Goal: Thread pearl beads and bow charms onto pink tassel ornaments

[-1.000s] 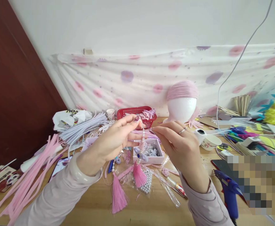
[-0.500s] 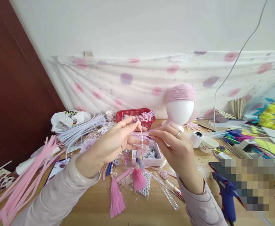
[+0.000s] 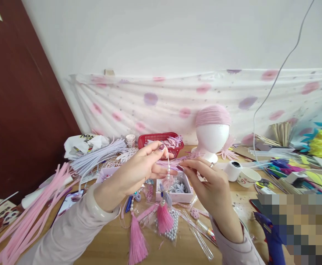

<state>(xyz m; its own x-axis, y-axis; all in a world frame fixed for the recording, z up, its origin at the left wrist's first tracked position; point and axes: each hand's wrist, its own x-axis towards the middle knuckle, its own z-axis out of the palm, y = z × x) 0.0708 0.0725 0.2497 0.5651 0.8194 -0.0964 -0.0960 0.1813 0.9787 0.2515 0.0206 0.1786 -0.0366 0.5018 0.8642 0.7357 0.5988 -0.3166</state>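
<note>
My left hand pinches the top of a beaded tassel pendant between thumb and forefinger, its other fingers spread behind the strand. White beads, a pale pink flower, a bluish-grey piece and a bright pink tassel hang down in a line. Just right of the beads, my right hand has its thumb and forefinger pressed together; whatever lies between them is too small to make out. Below my left wrist is a second, longer pink tassel topped with beads. Behind the pendant stands a white box of small grey-white pieces.
A white head form wrapped in pink thread stands behind my right hand. Near it are a red basket, a patterned bowl and a thread spool. Pink strips lie left; a blue glue gun lies right. A bag of grey beads is below.
The view has tilted up a little, so the whole scene sits lower in the picture. Both hands keep nearly the same pose, with the pendant still hanging from my left fingers.
</note>
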